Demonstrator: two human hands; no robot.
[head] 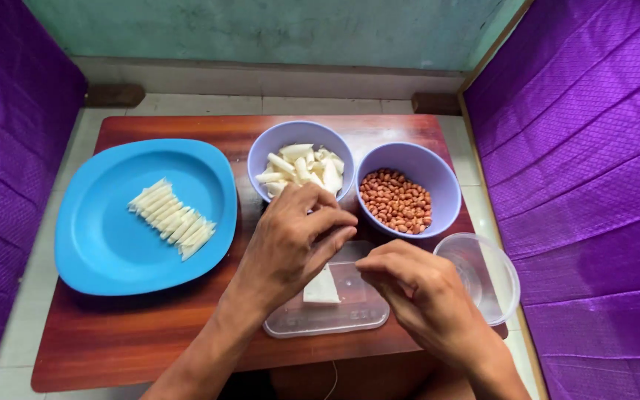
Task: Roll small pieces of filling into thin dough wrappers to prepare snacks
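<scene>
Low wooden table [150, 348] on a tiled floor, green wall behind, purple cloth [587, 148] on both sides. Blue plate [98, 244] at the table's left edge carries a row of white rolled wrappers [172, 218]. Two lilac bowls at the far edge: left bowl [290, 135] with white folded pieces, right bowl [438, 178] with peanuts [398, 201]. Clear round tub [483, 278] at the right edge. Clear lid [335, 315] at the near edge bears a white wrapper sheet [321, 289]. Left hand [290, 244] hovers over the lid's far end, fingers curled and pinched; what it grips is hidden. Right hand [416, 289], fingers pinched narrow, sits just right of the sheet; contact unclear.
</scene>
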